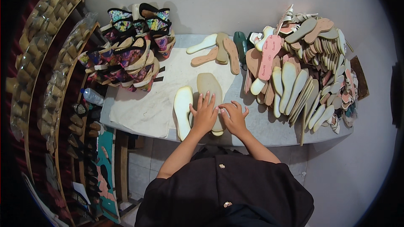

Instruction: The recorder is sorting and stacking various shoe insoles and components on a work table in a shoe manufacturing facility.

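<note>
A grey-beige insole (208, 83) lies flat near the table's front edge, its toe end pointing away from me. My left hand (205, 112) rests on it with fingers spread. At its right edge is my right hand (234, 117), fingers loosely bent and apart, the fingertips near those of the left. Under the insole's heel, the pale edge of another piece (217, 133) peeks out. Just left of my left hand lies a cream-white insole (183, 111); my left thumb is close to its edge.
Floral wedge shoes (130, 54) are stacked at the back left. Several loose insoles (221, 50) lie at the back middle, beside a dark green object (240, 45). A large heap of insoles (294, 80) covers the right side. Racks (54, 67) and a water bottle (92, 96) stand left.
</note>
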`<state>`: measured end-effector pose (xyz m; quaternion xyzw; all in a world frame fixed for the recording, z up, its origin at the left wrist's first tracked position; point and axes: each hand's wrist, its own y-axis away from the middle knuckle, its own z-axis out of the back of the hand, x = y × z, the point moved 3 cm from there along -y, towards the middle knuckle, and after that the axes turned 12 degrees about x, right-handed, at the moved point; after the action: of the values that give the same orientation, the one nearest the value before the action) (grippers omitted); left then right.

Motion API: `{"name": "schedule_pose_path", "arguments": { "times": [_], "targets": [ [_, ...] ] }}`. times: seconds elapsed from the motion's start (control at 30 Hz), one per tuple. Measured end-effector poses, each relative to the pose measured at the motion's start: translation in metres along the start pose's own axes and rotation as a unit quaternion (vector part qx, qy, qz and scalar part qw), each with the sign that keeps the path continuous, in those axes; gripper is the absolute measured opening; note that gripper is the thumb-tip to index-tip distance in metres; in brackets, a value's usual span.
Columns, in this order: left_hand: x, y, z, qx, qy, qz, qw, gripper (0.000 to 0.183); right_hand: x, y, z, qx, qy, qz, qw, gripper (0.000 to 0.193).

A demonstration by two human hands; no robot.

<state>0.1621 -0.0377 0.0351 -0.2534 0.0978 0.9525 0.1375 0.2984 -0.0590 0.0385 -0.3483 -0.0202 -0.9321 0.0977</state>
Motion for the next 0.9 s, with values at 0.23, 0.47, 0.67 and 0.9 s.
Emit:
{"name": "schedule_pose_path", "arguments": {
  "times": [0.23, 0.47, 0.67, 0.9],
  "targets": [
    [-0.011, -0.001, 0.013, -0.009, 0.034, 0.006, 0.999, 0.054, -0.12, -0.077, 0.096, -0.304, 0.148, -0.229, 0.913, 0.049],
    [-0.027, 0.005, 0.044, -0.088, 0.117, -0.042, 0.988, 0.058, -0.133, -0.092, 0.134, -0.181, 0.119, -0.31, 0.926, 0.045],
    [-0.024, 0.001, 0.06, -0.127, 0.235, -0.104, 0.958, 0.055, -0.064, -0.072, 0.099, -0.262, -0.046, 0.003, 0.964, 0.023],
    [-0.033, -0.001, 0.059, -0.076, 0.567, -0.136, 0.809, 0.046, 0.055, -0.008, 0.056, -0.167, 0.036, 0.212, 0.962, 0.03]
  ]
}}
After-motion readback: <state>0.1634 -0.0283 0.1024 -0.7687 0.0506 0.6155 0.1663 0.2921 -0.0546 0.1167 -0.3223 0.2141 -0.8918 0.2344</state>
